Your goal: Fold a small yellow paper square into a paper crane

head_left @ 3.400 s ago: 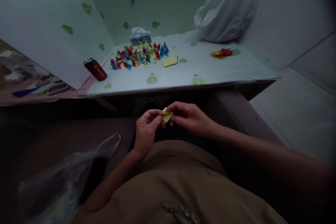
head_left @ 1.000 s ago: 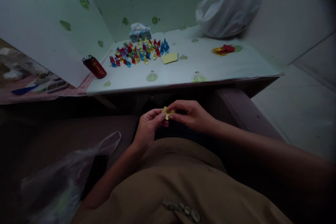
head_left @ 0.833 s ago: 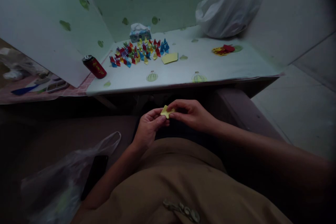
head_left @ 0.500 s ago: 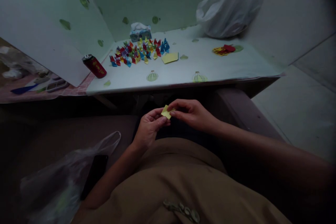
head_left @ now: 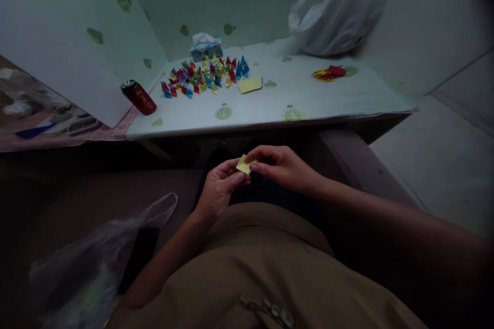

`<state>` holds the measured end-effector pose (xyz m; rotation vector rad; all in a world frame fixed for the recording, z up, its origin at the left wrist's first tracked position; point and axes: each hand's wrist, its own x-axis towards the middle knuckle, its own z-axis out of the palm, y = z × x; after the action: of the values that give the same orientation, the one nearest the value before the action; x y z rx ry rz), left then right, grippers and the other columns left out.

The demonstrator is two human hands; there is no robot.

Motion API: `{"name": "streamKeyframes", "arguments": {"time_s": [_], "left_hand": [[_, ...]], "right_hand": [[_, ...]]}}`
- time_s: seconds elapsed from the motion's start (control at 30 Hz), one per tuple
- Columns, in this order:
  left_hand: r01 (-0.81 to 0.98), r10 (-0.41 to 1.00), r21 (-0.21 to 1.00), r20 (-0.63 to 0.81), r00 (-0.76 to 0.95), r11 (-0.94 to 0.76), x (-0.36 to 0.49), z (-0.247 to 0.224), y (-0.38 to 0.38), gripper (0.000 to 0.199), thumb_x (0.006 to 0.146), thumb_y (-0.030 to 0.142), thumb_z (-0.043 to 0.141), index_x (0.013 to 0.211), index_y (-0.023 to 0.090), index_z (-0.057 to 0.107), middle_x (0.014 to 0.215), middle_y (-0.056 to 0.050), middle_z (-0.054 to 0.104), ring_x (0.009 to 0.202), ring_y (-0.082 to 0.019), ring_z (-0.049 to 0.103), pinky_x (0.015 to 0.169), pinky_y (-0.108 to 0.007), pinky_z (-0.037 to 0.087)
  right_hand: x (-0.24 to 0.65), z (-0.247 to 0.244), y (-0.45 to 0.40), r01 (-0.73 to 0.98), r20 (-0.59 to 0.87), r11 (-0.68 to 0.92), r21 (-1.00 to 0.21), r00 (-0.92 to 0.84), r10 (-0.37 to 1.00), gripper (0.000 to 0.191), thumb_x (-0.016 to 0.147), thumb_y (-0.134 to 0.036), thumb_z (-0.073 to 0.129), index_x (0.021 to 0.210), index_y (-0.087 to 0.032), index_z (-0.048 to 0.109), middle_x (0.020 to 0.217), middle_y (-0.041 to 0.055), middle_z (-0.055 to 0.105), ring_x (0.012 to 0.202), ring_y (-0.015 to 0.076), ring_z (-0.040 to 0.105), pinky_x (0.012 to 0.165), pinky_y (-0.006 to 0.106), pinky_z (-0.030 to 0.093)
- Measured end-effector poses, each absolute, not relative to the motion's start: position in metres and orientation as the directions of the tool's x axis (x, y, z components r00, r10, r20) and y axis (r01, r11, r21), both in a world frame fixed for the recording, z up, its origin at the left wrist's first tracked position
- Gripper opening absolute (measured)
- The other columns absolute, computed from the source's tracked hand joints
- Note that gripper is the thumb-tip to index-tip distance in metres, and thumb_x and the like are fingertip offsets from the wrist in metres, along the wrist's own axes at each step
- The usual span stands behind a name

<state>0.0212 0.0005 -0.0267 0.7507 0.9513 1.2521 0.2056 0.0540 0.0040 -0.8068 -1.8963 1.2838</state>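
A small folded piece of yellow paper [head_left: 244,165] is held over my lap, in front of the table edge. My left hand [head_left: 222,185] pinches its lower left side between thumb and fingers. On its right side, the thumb and index finger of my right hand [head_left: 276,164] grip it too. Many small folded paper figures [head_left: 200,76] in red, blue, yellow and purple stand in a group on the table [head_left: 254,108]. Beside them lies a stack of yellow paper sheets [head_left: 250,85].
A tissue box [head_left: 207,50] stands behind the figures, a tilted-looking dark red can [head_left: 139,97] at left. Red and yellow pieces [head_left: 328,73] lie right, below a white plastic bag [head_left: 332,15]. A phone [head_left: 139,257] and clear bag [head_left: 73,272] are on the seat.
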Motion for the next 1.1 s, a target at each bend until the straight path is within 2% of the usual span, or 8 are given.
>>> {"name": "streamKeyframes", "arguments": {"time_s": [0.2, 0.37, 0.5, 0.57, 0.73, 1.1], "left_hand": [[-0.402, 0.989, 0.906, -0.148, -0.007, 0.132, 0.0226, -0.0275, 0.0002, 0.029, 0.068, 0.028, 0.086, 0.093, 0.017, 0.076, 0.084, -0.002, 0.074, 0.071, -0.012, 0.067, 0.070, -0.026, 0.055], [-0.315, 0.995, 0.947, -0.089, -0.052, 0.069, 0.0212, -0.0292, -0.0011, 0.026, 0.072, 0.031, 0.085, 0.092, 0.017, 0.075, 0.081, -0.002, 0.074, 0.068, -0.010, 0.065, 0.068, -0.024, 0.053], [-0.238, 0.997, 0.971, -0.045, -0.063, 0.029, 0.0208, -0.0287, -0.0022, 0.023, 0.074, 0.030, 0.084, 0.089, 0.016, 0.073, 0.080, -0.002, 0.073, 0.066, -0.010, 0.064, 0.068, -0.024, 0.053], [-0.222, 0.997, 0.975, -0.027, -0.066, 0.012, 0.0214, -0.0277, -0.0028, 0.022, 0.074, 0.030, 0.083, 0.088, 0.017, 0.073, 0.079, -0.001, 0.073, 0.065, -0.010, 0.064, 0.067, -0.023, 0.052], [-0.164, 0.997, 0.986, 0.003, -0.076, -0.015, 0.0234, -0.0243, -0.0041, 0.022, 0.077, 0.034, 0.082, 0.089, 0.016, 0.074, 0.078, -0.001, 0.073, 0.065, -0.010, 0.064, 0.065, -0.023, 0.052], [-0.136, 0.994, 0.990, 0.009, -0.111, -0.024, 0.0264, -0.0232, -0.0040, 0.019, 0.079, 0.034, 0.080, 0.086, 0.017, 0.075, 0.075, 0.000, 0.072, 0.063, -0.010, 0.064, 0.063, -0.023, 0.051]], "right_hand": [[0.2046, -0.0021, 0.0534, 0.074, 0.219, 0.331, -0.941, -0.612, 0.760, 0.018, 0.087, -0.028, 0.068, 0.102, -0.018, 0.069, 0.096, 0.0052, 0.073, 0.084, 0.0180, 0.067, 0.076, 0.031, 0.052], [0.2040, -0.0061, 0.0539, 0.120, 0.249, 0.379, -0.918, -0.569, 0.784, 0.032, 0.084, -0.027, 0.072, 0.114, -0.020, 0.063, 0.075, -0.0019, 0.063, 0.067, 0.0143, 0.058, 0.064, 0.027, 0.046], [0.2038, -0.0049, 0.0537, 0.162, 0.278, 0.431, -0.888, -0.557, 0.783, 0.012, 0.086, -0.028, 0.069, 0.093, -0.018, 0.066, 0.080, 0.0020, 0.065, 0.072, 0.0153, 0.058, 0.066, 0.028, 0.044], [0.2039, -0.0038, 0.0532, 0.171, 0.290, 0.449, -0.877, -0.557, 0.778, 0.013, 0.088, -0.030, 0.067, 0.085, -0.018, 0.066, 0.082, 0.0035, 0.067, 0.074, 0.0160, 0.059, 0.067, 0.028, 0.044], [0.2034, -0.0025, 0.0519, 0.136, 0.317, 0.457, -0.879, -0.548, 0.774, 0.016, 0.091, -0.031, 0.065, 0.084, -0.017, 0.067, 0.080, 0.0031, 0.068, 0.073, 0.0150, 0.060, 0.067, 0.027, 0.044], [0.1998, -0.0041, 0.0467, 0.065, 0.173, 0.237, -0.969, -0.502, 0.848, 0.015, 0.087, -0.032, 0.068, 0.082, -0.018, 0.064, 0.070, 0.0003, 0.065, 0.059, 0.0123, 0.055, 0.056, 0.025, 0.044]]}}
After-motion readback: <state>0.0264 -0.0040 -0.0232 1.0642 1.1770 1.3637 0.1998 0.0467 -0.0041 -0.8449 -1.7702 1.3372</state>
